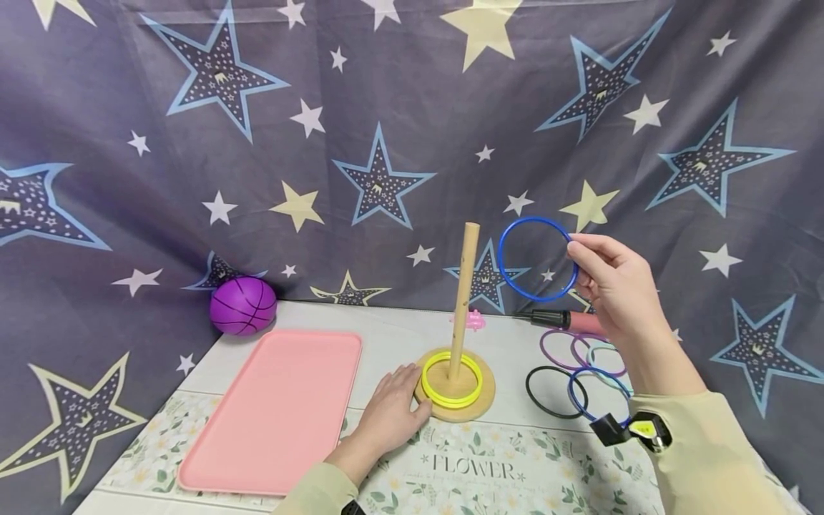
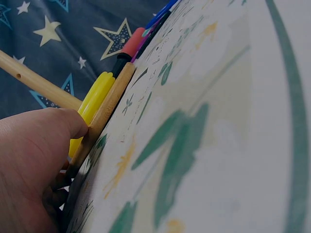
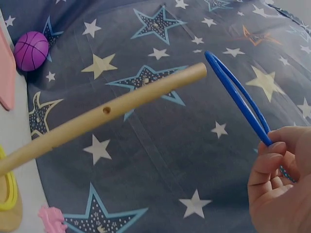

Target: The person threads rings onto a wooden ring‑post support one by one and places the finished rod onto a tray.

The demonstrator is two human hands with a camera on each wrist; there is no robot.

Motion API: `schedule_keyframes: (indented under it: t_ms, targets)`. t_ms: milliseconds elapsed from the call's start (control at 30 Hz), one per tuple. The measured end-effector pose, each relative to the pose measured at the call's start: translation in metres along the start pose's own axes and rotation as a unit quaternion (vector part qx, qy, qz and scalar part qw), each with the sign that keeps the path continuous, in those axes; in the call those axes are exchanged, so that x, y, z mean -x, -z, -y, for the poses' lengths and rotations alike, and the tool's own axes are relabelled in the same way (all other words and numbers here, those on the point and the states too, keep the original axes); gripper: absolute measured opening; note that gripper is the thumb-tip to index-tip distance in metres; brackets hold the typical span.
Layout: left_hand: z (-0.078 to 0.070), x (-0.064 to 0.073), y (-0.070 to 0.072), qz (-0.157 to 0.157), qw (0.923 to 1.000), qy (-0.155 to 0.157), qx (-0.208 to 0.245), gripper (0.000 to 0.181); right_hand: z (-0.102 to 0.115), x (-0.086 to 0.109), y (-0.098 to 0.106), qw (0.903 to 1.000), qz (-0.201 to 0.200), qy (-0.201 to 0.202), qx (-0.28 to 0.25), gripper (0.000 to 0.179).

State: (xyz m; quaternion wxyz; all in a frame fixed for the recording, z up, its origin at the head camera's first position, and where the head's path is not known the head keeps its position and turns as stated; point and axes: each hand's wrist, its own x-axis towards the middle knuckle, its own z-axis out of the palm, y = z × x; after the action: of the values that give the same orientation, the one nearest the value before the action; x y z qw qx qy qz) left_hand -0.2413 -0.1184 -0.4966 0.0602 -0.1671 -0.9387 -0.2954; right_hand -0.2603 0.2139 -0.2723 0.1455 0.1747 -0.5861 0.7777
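Observation:
A wooden stand has a round base [image 1: 484, 400] and an upright peg [image 1: 463, 300]; several yellow rings [image 1: 444, 402] lie stacked round the foot of the peg. My left hand [image 1: 389, 415] holds the base at its left edge, the thumb [image 2: 75, 124] at the rim close to the yellow rings. My right hand [image 1: 618, 282] pinches a blue ring [image 1: 504, 275] by its right side between thumb and fingers. The ring is held in the air to the right of the peg's top, apart from it. In the right wrist view the blue ring [image 3: 235, 94] appears tilted, nearly edge-on, beside the peg tip [image 3: 197, 73].
Several loose rings, including a black ring [image 1: 529, 393], lie on the table at the right, below my right arm. Behind them is a pump [image 1: 553, 318]. A pink toy [image 1: 475, 320] sits behind the peg. At left are a pink tray [image 1: 277, 408] and a purple ball [image 1: 243, 306].

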Motion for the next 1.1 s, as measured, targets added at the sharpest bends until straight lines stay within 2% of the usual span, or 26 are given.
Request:
schedule_keyframes:
  t_ms: [233,533,767,1100]
  targets:
    - [0.001,0.0,0.001,0.002,1.0,0.001,-0.002,0.069,0.003,-0.006,-0.021,0.9999,-0.005,-0.005,0.014,0.01]
    - [0.002,0.001,0.002,0.006,1.0,0.001,0.004,0.068,-0.002,-0.013,-0.045,0.9998,-0.009,0.015,0.003,0.01]
    - [0.002,-0.001,0.001,0.01,0.9999,0.003,0.004,0.069,-0.007,-0.016,-0.054,0.9999,-0.006,0.008,0.0,0.01]
    - [0.002,-0.001,0.0,0.013,0.9999,0.003,-0.001,0.069,-0.019,-0.021,-0.061,0.9996,-0.006,-0.009,0.025,0.008]
